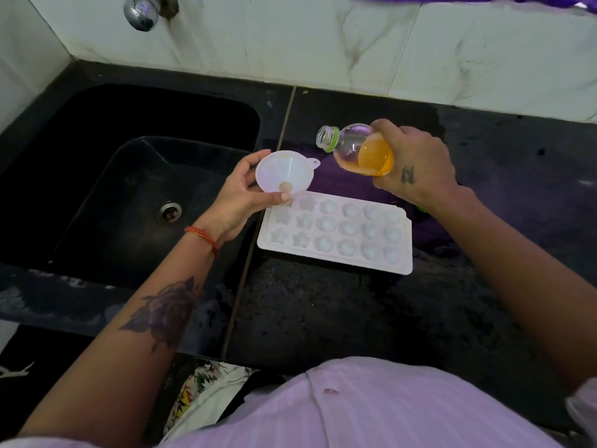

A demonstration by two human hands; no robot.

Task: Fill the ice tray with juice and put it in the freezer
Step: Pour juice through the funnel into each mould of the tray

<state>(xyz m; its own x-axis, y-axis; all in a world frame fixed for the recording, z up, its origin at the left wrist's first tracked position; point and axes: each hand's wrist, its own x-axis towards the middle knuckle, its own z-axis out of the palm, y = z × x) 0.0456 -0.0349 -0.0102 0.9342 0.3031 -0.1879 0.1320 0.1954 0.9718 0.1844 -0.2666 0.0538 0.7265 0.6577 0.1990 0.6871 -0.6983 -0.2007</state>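
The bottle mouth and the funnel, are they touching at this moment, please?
Apart. The head view shows dark counter between the bottle mouth, tilted in the right hand, and the rim of the funnel held by the left hand.

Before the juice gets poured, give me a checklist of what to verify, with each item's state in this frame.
1. Juice bottle uncapped: ok.
2. Right hand grips the bottle, neck tilted toward the funnel: ok.
3. Left hand holds the funnel: ok.
4. Funnel spout over a cavity of the ice tray: cannot tell.
5. Tray flat on the countertop: ok.
6. Cavities free of juice: ok.
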